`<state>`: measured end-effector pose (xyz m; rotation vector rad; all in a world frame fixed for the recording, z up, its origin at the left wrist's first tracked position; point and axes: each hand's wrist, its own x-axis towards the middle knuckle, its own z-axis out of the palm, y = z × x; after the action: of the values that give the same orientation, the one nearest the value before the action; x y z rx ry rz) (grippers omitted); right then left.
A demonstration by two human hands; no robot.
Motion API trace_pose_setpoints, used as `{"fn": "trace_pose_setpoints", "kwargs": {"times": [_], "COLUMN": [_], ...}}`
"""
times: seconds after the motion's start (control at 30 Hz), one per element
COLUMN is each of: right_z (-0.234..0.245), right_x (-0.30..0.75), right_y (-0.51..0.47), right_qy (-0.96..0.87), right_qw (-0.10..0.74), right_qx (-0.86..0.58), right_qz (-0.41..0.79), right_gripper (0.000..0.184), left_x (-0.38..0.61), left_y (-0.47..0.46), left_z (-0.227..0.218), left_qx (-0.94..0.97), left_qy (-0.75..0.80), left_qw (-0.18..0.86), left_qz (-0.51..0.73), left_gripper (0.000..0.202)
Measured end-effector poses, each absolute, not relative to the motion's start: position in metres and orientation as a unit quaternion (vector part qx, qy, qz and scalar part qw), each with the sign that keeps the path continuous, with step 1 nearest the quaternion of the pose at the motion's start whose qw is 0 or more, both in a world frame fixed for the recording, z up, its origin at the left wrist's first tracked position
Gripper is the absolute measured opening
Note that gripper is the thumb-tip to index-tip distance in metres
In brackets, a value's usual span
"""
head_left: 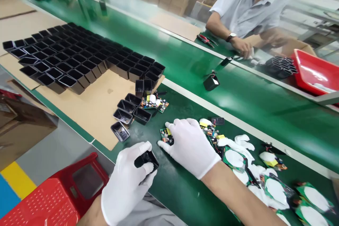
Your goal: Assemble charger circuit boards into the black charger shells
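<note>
My left hand [132,180], in a white glove, is closed around a black plastic case [152,157] with its open side up. My gloved right hand [189,144] lies over a small circuit board [164,135] on the green bench, thumb and fingers around it; its palm hides most of the board. Close beyond the hands are several loose black cases [123,116] and a cluster of circuit boards [155,103] with yellow and white parts. To the right lie more boards, some with white round pads [234,158].
Rows of black cases [79,58] cover cardboard [97,102] at the left. Beyond a white strip runs a green belt [182,60] carrying a filled case [212,82]. A co-worker [243,24] sits opposite, near a red tray [317,74]. A red stool [53,197] stands lower left.
</note>
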<state>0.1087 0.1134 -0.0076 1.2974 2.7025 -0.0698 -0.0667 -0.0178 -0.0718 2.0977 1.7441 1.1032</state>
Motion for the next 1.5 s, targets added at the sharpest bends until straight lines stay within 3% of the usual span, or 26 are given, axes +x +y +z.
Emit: {"fn": "trace_pose_setpoints", "kwargs": {"times": [0.07,0.17,0.33,0.43,0.57,0.63,0.73,0.83,0.9,1.0,1.1,1.17,1.27,1.33,1.5], "right_z": [-0.009,-0.001,-0.003,-0.022,-0.034,-0.029,-0.015,-0.007,-0.008,-0.015,-0.017,-0.014,-0.008,-0.002,0.007], "right_x": [0.113,0.127,0.137,0.130,0.117,0.111,0.103,0.099,0.098,0.102,0.117,0.130,0.146,0.149,0.145], "right_y": [0.120,0.113,0.081,0.086,0.117,0.131,0.144,0.149,0.151,0.152,0.141,0.125,0.098,0.084,0.069], "right_qy": [0.923,0.942,0.873,0.873,0.899,0.914,0.921,0.907,0.916,0.909,0.835,0.754,0.661,0.650,0.686], "right_qw": [0.067,0.038,-0.059,-0.055,-0.045,-0.017,0.063,0.113,0.106,0.053,-0.068,-0.181,-0.304,-0.322,-0.321], "right_qx": [0.374,0.321,0.480,0.475,0.399,0.355,0.370,0.406,0.386,0.399,0.482,0.487,0.429,0.404,0.391], "right_qz": [-0.063,-0.087,-0.067,-0.095,-0.178,-0.195,-0.101,0.002,-0.018,-0.112,-0.258,-0.402,-0.535,-0.557,-0.523], "right_gripper": [0.028,0.061,0.043,0.064,0.087,0.078,0.044,0.057,0.049,0.031,0.023,0.028,0.050,0.057,0.052], "left_x": [-0.070,-0.071,-0.063,-0.061,-0.064,-0.067,-0.070,-0.071,-0.070,-0.070,-0.072,-0.073,-0.075,-0.075,-0.068], "left_y": [-0.018,-0.019,-0.019,-0.018,-0.017,-0.017,-0.017,-0.017,-0.016,-0.015,-0.013,-0.013,-0.011,-0.009,-0.004], "left_z": [-0.079,-0.089,-0.093,-0.089,-0.085,-0.085,-0.086,-0.087,-0.086,-0.083,-0.077,-0.072,-0.064,-0.062,-0.060], "left_qx": [0.705,0.697,0.636,0.597,0.588,0.600,0.606,0.606,0.607,0.602,0.593,0.583,0.563,0.556,0.567], "left_qy": [0.576,0.557,0.604,0.640,0.660,0.650,0.640,0.642,0.640,0.637,0.628,0.614,0.577,0.550,0.511], "left_qw": [0.114,0.115,0.120,0.158,0.197,0.210,0.222,0.229,0.233,0.244,0.278,0.319,0.389,0.419,0.432], "left_qz": [0.397,0.437,0.465,0.458,0.424,0.417,0.416,0.410,0.410,0.416,0.420,0.426,0.444,0.461,0.480], "left_gripper": [0.010,0.002,0.041,0.064,0.070,0.071,0.071,0.072,0.071,0.070,0.070,0.074,0.076,0.074,0.069]}}
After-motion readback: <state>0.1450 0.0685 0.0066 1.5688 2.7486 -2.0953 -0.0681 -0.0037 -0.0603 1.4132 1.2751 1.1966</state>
